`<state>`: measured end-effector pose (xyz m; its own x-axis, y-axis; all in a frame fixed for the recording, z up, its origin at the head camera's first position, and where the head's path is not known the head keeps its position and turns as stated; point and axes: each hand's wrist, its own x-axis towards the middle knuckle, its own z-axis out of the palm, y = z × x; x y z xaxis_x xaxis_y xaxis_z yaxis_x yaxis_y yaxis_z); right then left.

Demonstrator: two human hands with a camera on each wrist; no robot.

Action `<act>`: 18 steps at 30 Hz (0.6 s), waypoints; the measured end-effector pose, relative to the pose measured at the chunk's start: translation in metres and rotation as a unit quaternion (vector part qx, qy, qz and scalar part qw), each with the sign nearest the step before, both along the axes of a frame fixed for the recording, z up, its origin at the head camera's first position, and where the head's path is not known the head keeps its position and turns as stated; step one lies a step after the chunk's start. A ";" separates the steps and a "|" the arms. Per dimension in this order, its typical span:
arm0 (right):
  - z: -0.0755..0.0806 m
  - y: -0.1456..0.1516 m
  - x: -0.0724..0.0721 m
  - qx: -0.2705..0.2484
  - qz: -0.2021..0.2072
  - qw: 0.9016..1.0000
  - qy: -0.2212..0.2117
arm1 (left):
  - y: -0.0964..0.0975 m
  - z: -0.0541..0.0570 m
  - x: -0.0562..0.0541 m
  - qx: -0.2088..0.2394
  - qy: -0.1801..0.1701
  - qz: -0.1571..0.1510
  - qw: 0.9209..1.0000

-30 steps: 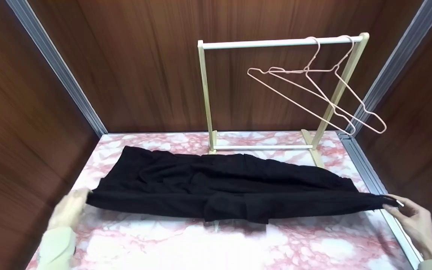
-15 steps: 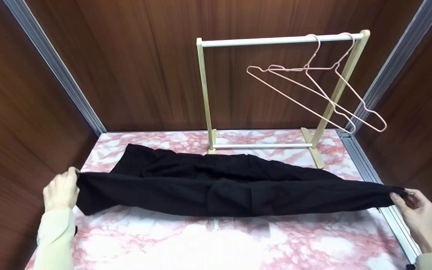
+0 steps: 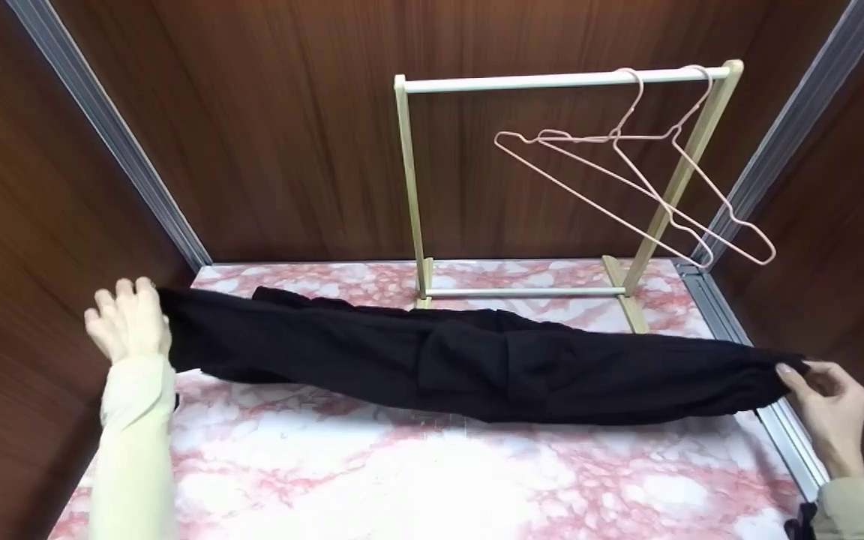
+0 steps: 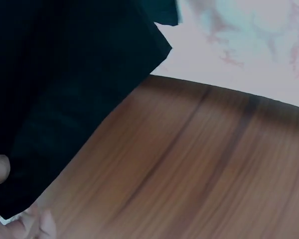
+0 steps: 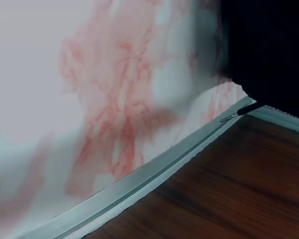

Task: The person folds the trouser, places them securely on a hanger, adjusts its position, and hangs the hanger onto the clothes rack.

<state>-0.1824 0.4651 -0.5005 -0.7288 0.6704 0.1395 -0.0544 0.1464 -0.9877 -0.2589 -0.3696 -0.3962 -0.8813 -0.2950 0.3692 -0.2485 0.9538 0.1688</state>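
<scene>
A pair of black pants (image 3: 349,352) stretches sideways across the head view, its near edge lifted off the table. My left hand (image 3: 130,322) pinches one corner at the left end; the left wrist view shows the thumb (image 4: 0,169) against the cloth near its corner. At the other end, my right hand (image 3: 833,409) pinches the cloth between thumb and fingers. A drawstring with a metal tip (image 5: 246,109) hangs from that end in the right wrist view, where the right hand's fingers are out of sight. The far part of the pants lies mostly hidden behind the raised cloth.
Behind the pants stands a small garment rack (image 3: 522,82) with two pink hangers (image 3: 631,195) on the right of its bar. A pink-and-white marbled table (image 3: 289,480) lies underneath. Brown wood-grain panels (image 3: 304,150) with metal corner strips close in the back and sides.
My left hand has risen and moved away from me, carrying the pants' left end up over the rest. The right hand has lifted its end slightly, keeping its grip.
</scene>
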 end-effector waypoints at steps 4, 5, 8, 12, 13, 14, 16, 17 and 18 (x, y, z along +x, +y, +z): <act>0.004 0.001 -0.013 0.072 -0.017 0.996 -0.054 | 0.010 0.009 -0.017 -0.004 -0.032 0.018 0.999; 0.004 0.001 -0.016 0.099 -0.022 0.992 -0.070 | 0.012 0.011 -0.021 -0.002 -0.035 0.022 0.999; 0.005 0.001 -0.024 0.161 -0.030 0.980 -0.113 | 0.022 0.015 -0.033 0.004 -0.039 0.033 0.999; 0.008 -0.002 -0.035 0.210 -0.040 0.961 -0.174 | 0.036 0.019 -0.048 0.024 -0.019 0.050 0.998; 0.009 -0.003 -0.038 0.215 -0.042 0.958 -0.188 | 0.040 0.020 -0.051 0.033 -0.011 0.055 0.998; 0.009 -0.004 -0.041 0.219 -0.044 0.954 -0.198 | 0.044 0.020 -0.055 0.045 -0.005 0.059 0.997; 0.009 -0.005 -0.047 0.224 -0.045 0.950 -0.212 | 0.051 0.020 -0.062 0.078 0.014 0.066 0.995; 0.009 -0.006 -0.050 0.224 -0.044 0.949 -0.216 | 0.055 0.020 -0.065 0.098 0.023 0.070 0.992; 0.009 -0.007 -0.053 0.224 -0.044 0.949 -0.219 | 0.058 0.020 -0.068 0.123 0.034 0.072 0.989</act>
